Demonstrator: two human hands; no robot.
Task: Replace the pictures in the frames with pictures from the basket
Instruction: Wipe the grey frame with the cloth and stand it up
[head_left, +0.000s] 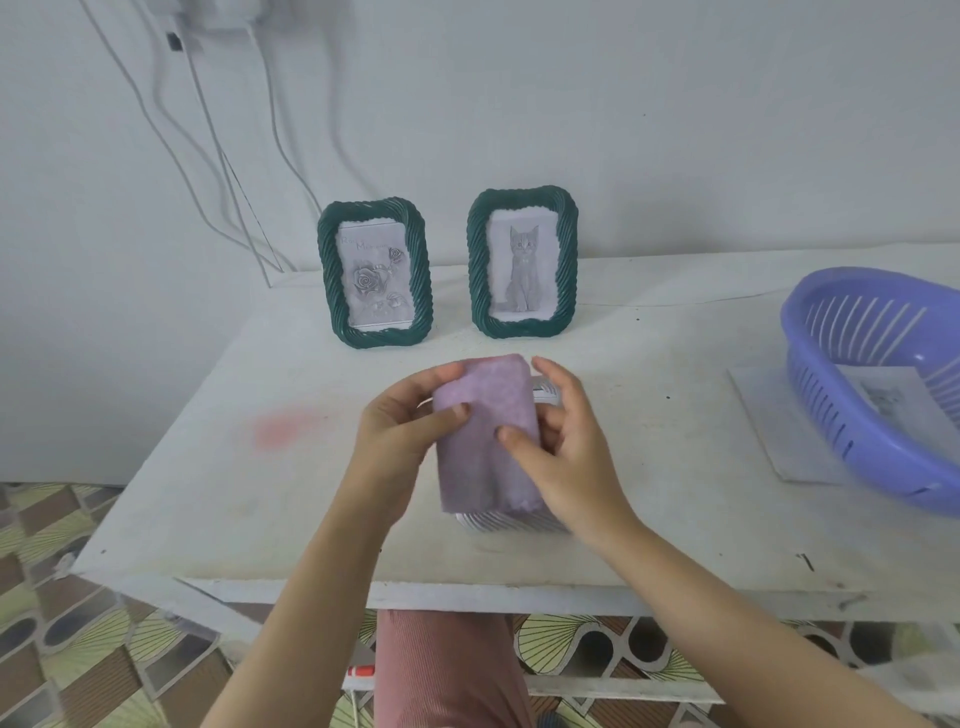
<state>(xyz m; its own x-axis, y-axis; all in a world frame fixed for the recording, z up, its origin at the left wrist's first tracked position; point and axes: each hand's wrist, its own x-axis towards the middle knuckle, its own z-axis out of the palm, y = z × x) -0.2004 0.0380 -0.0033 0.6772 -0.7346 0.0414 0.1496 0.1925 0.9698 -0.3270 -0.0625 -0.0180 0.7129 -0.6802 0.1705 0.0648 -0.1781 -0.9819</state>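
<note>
A white ribbed frame (501, 521) lies face down at the table's middle, its purple felt back panel (485, 441) facing up. My left hand (400, 431) grips the panel's left edge and my right hand (563, 452) holds its right edge, thumb pressed on the felt. Two dark green frames stand upright at the back: the left green frame (375, 271) shows roses, the right green frame (522, 262) shows a kitten. A purple slotted basket (852, 395) sits at the right edge with a printed picture (883, 397) inside.
A sheet of paper (779, 431) lies flat under the basket's left side. White cables (218, 156) hang down the wall at the back left. The white table (260, 493) has a pink stain on its left part. My knee shows below the front edge.
</note>
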